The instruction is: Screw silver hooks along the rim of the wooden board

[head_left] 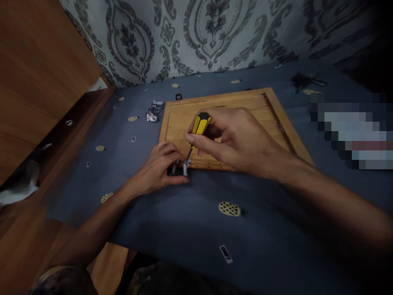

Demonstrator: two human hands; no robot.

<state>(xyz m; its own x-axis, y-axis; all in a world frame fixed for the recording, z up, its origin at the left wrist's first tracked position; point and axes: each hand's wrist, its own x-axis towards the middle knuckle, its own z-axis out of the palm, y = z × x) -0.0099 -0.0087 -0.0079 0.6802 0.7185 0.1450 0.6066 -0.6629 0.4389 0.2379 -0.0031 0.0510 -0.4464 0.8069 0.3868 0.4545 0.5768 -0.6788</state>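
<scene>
1. The dark blue cloth [178, 229], printed with yellow pineapples and small labels, is met along its far edge by a grey damask-patterned hanging [208, 32].
2. On the cloth a rectangular wooden panel [184, 119] is laid flat; its field is framed by a raised border, and its near edge is dotted with dark spots. Much of it is covered by the right hand [236, 135].
3. A pixelated patch hides whatever lies near the cloth's right edge.
4. By the right hand's closed fingers a screwdriver [199, 125] with a ridged yellow-and-black handle is gripped. Its long axis is slanted, with the handle end up and to the right, the shaft pointed down toward the panel's near left corner.
5. At that corner a shiny metal fitting [186, 168] is held between the thumb and fingers of the left hand [158, 166], partly hidden; the tip's exact contact cannot be made out.
6. Beside the panel's left edge, toward its far corner, loose metal pieces [152, 117] are scattered.
</scene>
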